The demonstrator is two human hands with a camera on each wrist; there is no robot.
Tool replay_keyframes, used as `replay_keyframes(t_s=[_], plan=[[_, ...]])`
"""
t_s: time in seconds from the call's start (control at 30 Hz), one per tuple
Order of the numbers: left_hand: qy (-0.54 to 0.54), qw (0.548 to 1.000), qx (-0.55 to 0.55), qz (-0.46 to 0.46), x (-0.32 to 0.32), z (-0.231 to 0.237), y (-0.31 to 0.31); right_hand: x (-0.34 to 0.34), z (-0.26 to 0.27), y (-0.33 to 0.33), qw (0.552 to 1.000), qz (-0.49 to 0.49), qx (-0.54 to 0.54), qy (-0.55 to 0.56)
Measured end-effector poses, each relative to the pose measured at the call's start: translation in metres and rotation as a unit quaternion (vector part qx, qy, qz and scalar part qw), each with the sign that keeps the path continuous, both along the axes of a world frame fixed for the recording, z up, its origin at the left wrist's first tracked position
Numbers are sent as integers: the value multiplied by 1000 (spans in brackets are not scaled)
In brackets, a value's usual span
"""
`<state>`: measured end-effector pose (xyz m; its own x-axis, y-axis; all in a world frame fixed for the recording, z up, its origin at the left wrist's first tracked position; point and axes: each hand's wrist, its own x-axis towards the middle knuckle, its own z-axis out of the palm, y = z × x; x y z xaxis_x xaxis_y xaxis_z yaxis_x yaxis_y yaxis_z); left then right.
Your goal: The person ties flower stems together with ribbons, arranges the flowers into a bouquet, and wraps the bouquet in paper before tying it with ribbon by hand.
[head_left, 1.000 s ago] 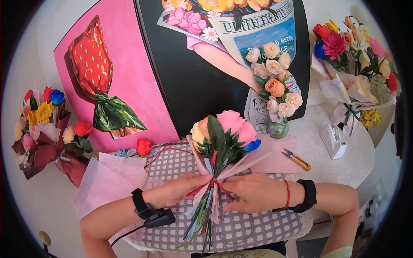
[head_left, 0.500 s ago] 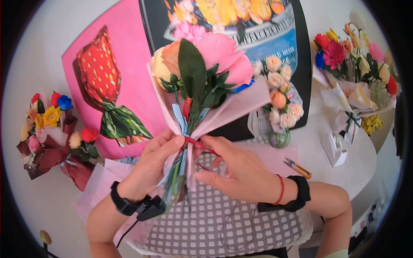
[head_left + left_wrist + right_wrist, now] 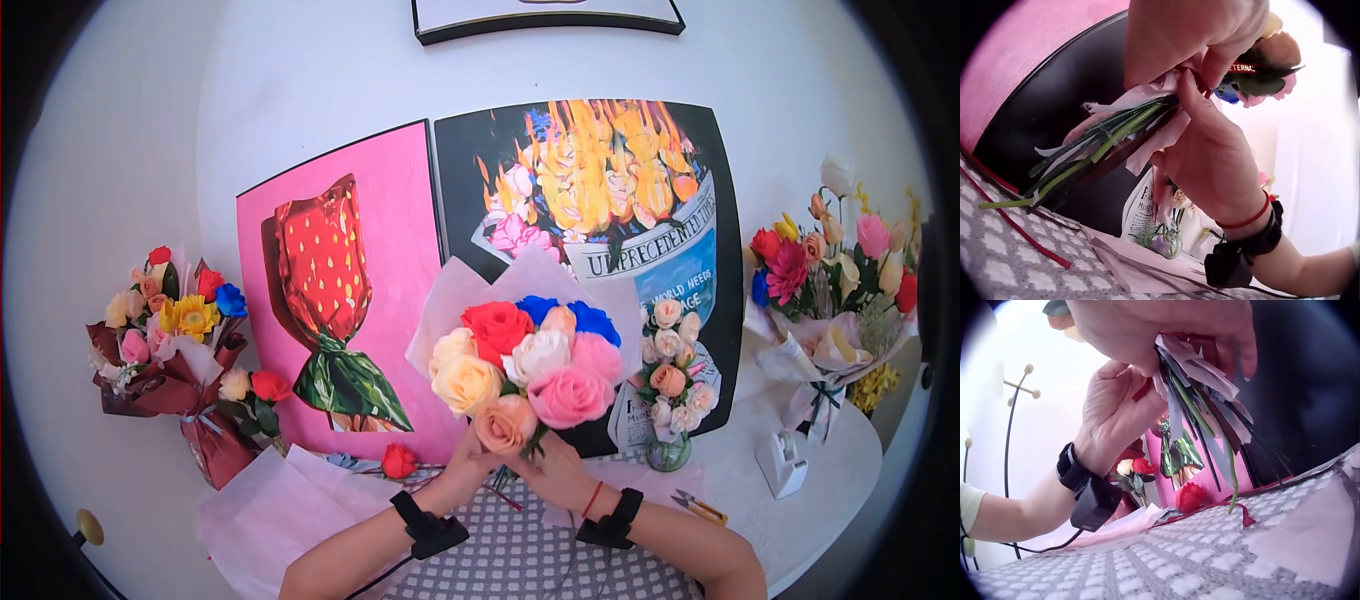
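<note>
A bouquet of roses (image 3: 530,365) in red, blue, pink, white, cream and peach stands upright with its blooms facing me, backed by pale pink wrapping paper (image 3: 450,305). Both hands meet at its bound neck. My left hand (image 3: 465,472) grips the neck from the left, its fingers curled over the paper in the left wrist view. From the other side my right hand (image 3: 555,478) holds the same spot, thumb pressed at the tie. A red ribbon (image 3: 1142,389) shows between the hands. Green stems (image 3: 1110,134) and paper ends hang below, over the table.
A loose red rose (image 3: 398,461) and pink paper sheets (image 3: 300,505) lie on the checked tablecloth (image 3: 470,575). To the right are snips (image 3: 700,507), a white tape dispenser (image 3: 782,462) and a glass vase (image 3: 668,455). Wrapped bouquets stand left and right; two paintings are behind.
Both hands have lifted the bouquet off the table and turned its blooms toward me. The head view has tilted up, showing more wall and the paintings.
</note>
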<state>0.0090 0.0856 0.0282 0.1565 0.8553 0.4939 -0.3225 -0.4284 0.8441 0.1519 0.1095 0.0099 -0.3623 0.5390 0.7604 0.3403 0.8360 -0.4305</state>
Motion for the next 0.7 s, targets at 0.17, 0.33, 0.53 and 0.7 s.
replay_keyframes(t_s=[0.17, 0.33, 0.53, 0.7], plan=[[172, 975, 101, 101, -5, -6, -1, 3, 1, -8, 993, -23, -18, -117], [308, 942, 78, 108, -18, -46, 31, -9, -38, 18, 998, 37, 43, -9], [237, 936, 162, 202, 5, -25, -1, -15, -83, 58, 994, 90, 52, -25], [-70, 993, 31, 89, -5, -6, -36, -2, -39, 17, 994, 68, 83, -9]])
